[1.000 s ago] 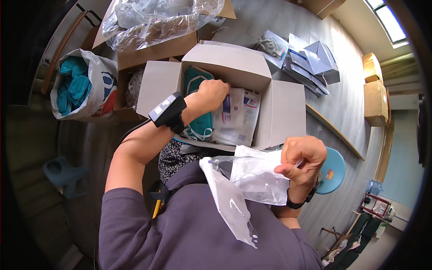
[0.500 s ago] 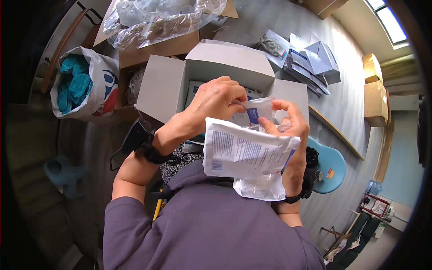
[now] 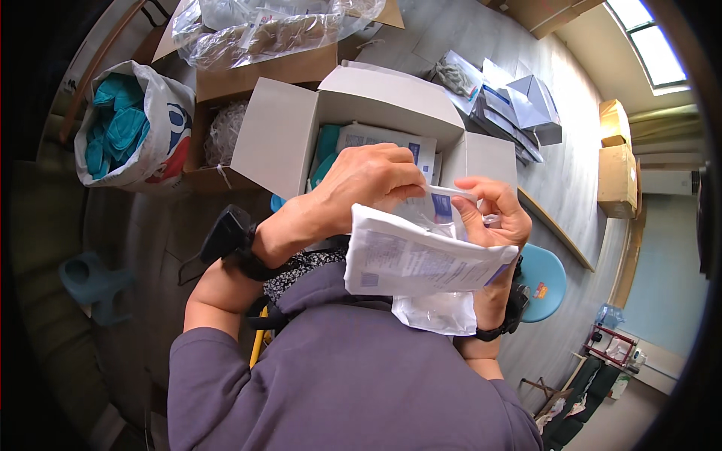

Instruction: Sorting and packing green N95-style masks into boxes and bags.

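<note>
My left hand (image 3: 368, 177) pinches the edge of a translucent plastic pouch (image 3: 442, 204) with a blue printed patch. My right hand (image 3: 500, 214) grips the same pouch from the other side, thumb toward me. A white printed packet (image 3: 421, 259) hangs below my right hand, and a clear plastic part (image 3: 436, 312) shows beneath it. Whether these are joined to the pouch, I cannot tell. Just beyond my hands stands an open white carton (image 3: 274, 131) holding flat printed packets (image 3: 383, 139) and something teal (image 3: 325, 150).
On the left, a white bag (image 3: 162, 113) is filled with teal items. Behind the carton, a brown cardboard box (image 3: 263, 71) holds clear plastic wrapping. Papers and grey folders (image 3: 500, 109) lie at the far right. A blue stool (image 3: 541, 282) stands by my right arm.
Both hands have shifted slightly right and nearer with the pouch. More of the packets and the teal thing inside the carton now shows. The printed packet has tilted a little.
</note>
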`<state>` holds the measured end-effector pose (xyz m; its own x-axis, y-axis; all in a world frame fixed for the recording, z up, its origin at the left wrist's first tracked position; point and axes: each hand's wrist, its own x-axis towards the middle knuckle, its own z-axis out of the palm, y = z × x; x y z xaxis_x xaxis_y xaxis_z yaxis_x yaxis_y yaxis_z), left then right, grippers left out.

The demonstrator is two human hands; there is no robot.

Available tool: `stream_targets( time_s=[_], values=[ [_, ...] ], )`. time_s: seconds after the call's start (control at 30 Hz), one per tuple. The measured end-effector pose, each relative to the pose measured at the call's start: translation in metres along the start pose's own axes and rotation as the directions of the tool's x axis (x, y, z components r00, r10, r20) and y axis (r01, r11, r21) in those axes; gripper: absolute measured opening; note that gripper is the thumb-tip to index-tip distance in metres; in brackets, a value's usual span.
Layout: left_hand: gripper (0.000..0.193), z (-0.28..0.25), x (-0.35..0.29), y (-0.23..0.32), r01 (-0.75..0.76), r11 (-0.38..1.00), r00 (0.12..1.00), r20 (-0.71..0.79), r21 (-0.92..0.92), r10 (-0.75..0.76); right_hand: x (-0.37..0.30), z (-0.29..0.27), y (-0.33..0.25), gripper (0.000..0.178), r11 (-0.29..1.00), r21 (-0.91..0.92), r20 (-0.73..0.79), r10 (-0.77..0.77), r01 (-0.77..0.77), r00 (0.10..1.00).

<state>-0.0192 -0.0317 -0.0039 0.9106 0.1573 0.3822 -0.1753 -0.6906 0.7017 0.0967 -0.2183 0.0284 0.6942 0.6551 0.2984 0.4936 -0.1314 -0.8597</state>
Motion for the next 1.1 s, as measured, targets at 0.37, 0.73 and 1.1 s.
stream_targets(
  time_s=[0.37,0.73,1.1],
  values=[
    [0.023,0.023,0.005,0.018,-0.347,0.907,0.885,-0.238,0.239,0.401,0.002,0.005,0.005,0.011,0.955,0.171,0.055,0.235,-0.241,0.970],
    [0.028,0.000,-0.019,0.046,-0.467,0.884,0.846,-0.296,-0.011,0.443,0.037,-0.012,0.042,0.022,0.960,0.143,-0.243,0.269,-0.240,0.932],
    [0.016,-0.049,-0.064,-0.002,0.214,0.976,0.976,-0.037,0.047,-0.213,0.018,-0.029,0.028,0.023,0.994,-0.086,-0.321,0.037,-0.068,0.946]
  ],
)
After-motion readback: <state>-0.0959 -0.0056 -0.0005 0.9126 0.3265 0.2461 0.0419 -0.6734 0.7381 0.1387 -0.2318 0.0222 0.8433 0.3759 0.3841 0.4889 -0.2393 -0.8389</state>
